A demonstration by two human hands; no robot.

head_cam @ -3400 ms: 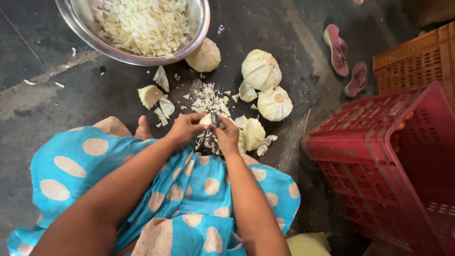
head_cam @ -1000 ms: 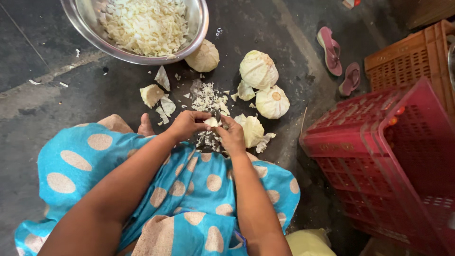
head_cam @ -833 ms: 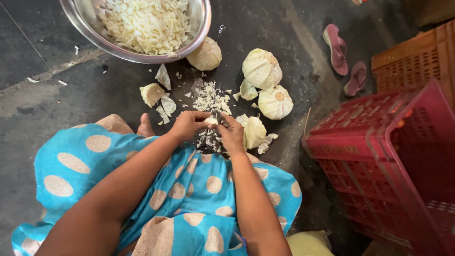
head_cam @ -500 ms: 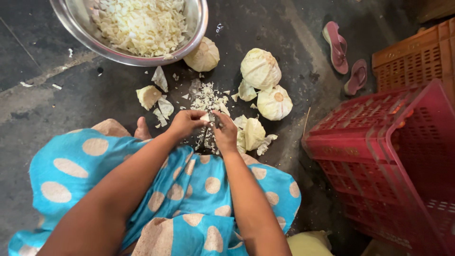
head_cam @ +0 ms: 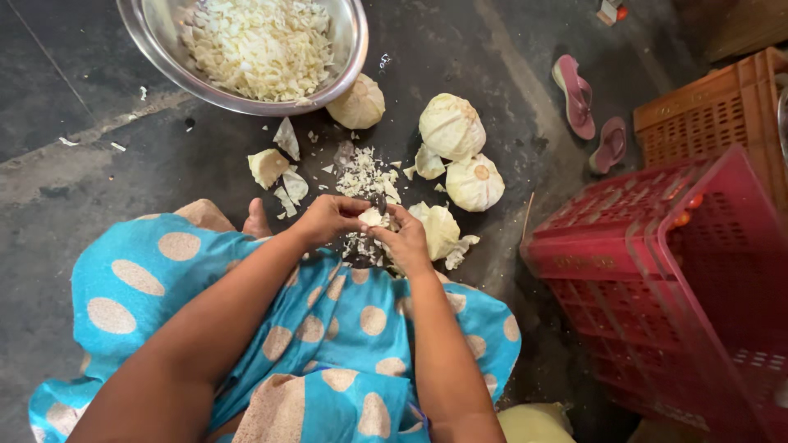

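Head view, looking down: two bare hands meet low over the dark floor [head_cam: 98, 164]. Left hand [head_cam: 328, 220] is curled, and its fingers pinch a small pale cabbage piece [head_cam: 374, 216]. Right hand [head_cam: 404, 238] is curled too and pinches the other side of the same piece. The piece sits right between the two hands, touching both. A thin dark blade [head_cam: 380, 201] seems to stick up just past the fingers, but it is too small to be sure.

Just beyond the hands lies a little heap of chopped cabbage bits [head_cam: 361, 174]. Farther out from the hands stands a big shiny metal bowl [head_cam: 349, 61] full of chopped cabbage. Beside the right hand rests a cabbage chunk [head_cam: 441, 230], and a bit farther off on that side lie two round cabbage heads [head_cam: 450, 125] and [head_cam: 474, 182]. Another head [head_cam: 357, 102] touches the bowl. Loose leaves [head_cam: 269, 166] lie past the left hand. Well off to the right side stand a red crate [head_cam: 657, 271] and an orange crate [head_cam: 706, 107], with two pink sandals [head_cam: 576, 94] near them.

The piece looks light and crisp. I think it would snap or shed leaves if squeezed hard. It may be a bit slippery when wet. Best to hold it by its thick sides, fingers tucked back from the cutting edge.
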